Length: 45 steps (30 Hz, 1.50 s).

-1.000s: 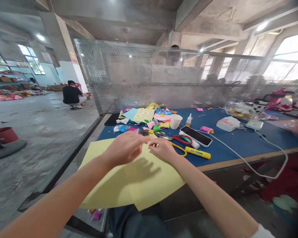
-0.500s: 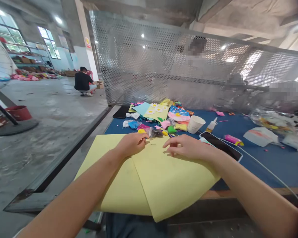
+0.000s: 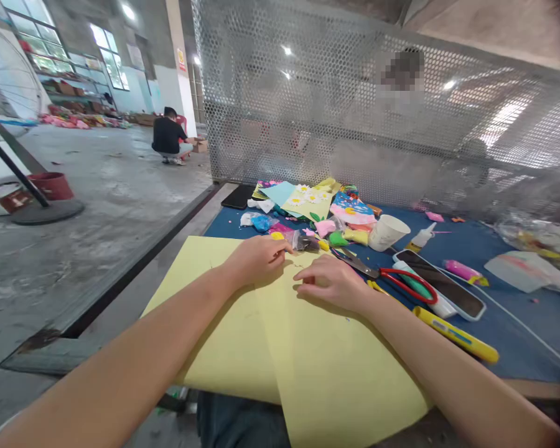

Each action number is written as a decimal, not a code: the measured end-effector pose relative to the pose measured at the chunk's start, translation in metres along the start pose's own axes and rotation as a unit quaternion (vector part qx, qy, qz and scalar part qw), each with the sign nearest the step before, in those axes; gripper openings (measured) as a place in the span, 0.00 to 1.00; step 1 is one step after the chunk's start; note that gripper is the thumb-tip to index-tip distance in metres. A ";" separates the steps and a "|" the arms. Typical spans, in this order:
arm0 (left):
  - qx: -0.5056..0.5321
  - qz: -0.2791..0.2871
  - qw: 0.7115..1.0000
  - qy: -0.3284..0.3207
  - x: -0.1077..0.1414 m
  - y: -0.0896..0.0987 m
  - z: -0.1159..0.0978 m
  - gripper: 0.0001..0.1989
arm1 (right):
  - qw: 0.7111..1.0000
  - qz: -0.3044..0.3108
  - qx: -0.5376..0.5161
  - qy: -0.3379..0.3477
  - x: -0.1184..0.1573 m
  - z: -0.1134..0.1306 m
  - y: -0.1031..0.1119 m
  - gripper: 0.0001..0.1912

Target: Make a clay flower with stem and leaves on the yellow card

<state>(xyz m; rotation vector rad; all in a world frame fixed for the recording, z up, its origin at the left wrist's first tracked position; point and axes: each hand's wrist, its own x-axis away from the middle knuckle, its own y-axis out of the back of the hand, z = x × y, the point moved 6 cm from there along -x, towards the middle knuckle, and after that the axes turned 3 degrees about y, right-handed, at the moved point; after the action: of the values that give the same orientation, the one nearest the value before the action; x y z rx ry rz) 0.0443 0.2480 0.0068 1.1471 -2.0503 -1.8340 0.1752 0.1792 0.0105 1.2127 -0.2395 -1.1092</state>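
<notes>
A large sheet of pale yellow paper [image 3: 233,336] lies at the table's near edge, with a second yellow layer [image 3: 336,373] overlapping it on the right and hanging past the edge. My left hand [image 3: 256,258] rests on the paper's upper part, fingers loosely bent and apart, with nothing visible in it. Just right of it, my right hand [image 3: 331,283] lies palm down on the overlapping layer, its fingers spread a little and holding nothing. Right of that hand are red-handled scissors [image 3: 408,286] and a yellow marker [image 3: 457,336].
Beyond the paper lie bags of coloured clay [image 3: 325,228], a card with white flowers [image 3: 308,202], a paper cup [image 3: 389,232], a glue bottle [image 3: 421,238] and a phone [image 3: 443,283]. A perforated metal screen [image 3: 280,124] stands behind. A person [image 3: 168,138] squats on the floor at left.
The overlapping yellow layer has shifted left and toward me, uncovering the scissors and the yellow marker. My two hands are closer together. The view has tilted down and turned slightly left.
</notes>
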 end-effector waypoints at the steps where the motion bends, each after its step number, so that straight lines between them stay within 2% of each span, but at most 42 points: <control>1: 0.009 -0.011 1.000 -0.014 0.001 0.001 -0.003 0.15 | 1.000 -0.012 -0.018 -0.007 0.000 -0.002 0.001 0.08; 4: 0.047 -0.031 0.996 -0.070 0.004 0.003 -0.018 0.13 | 0.992 -0.043 -0.094 -0.067 0.003 -0.011 0.005 0.14; 7: 0.094 -0.055 0.991 -0.082 0.006 0.005 -0.026 0.16 | 0.979 -0.089 -0.147 -0.113 0.008 -0.017 0.007 0.14; 12: 0.145 -0.108 0.978 -0.106 0.009 0.014 -0.032 0.16 | 0.967 -0.156 -0.133 -0.150 0.014 -0.019 0.010 0.17; 17: 0.126 -0.126 0.969 -0.170 0.011 0.013 -0.043 0.07 | 0.971 -0.138 -0.132 -0.143 0.014 -0.019 0.010 0.26; 24: 0.140 -0.149 0.967 -0.152 0.011 0.013 -0.042 0.08 | 0.978 -0.128 -0.142 -0.080 0.011 -0.013 0.007 0.23; 30: 0.178 -0.126 0.973 -0.080 0.009 0.013 -0.033 0.08 | 0.977 -0.157 -0.129 -0.062 0.014 -0.018 0.014 0.18; 34: 0.196 -0.111 0.973 -0.056 0.008 0.011 -0.030 0.06 | 0.979 -0.167 -0.106 -0.052 0.015 -0.018 0.015 0.16; 40: 0.204 -0.107 0.972 -0.043 0.007 0.010 -0.030 0.06 | 0.983 -0.174 -0.046 -0.035 0.015 -0.012 0.017 0.14; 45: 0.204 -0.103 0.973 -0.041 0.007 0.009 -0.031 0.10 | 0.985 -0.169 -0.034 -0.006 0.014 -0.007 0.018 0.11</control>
<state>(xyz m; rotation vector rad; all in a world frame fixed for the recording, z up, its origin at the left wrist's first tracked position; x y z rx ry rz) 0.0538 0.2189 0.0203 1.4528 -2.5229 -1.6043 0.1961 0.1713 0.0170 1.2132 -0.0022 -1.4068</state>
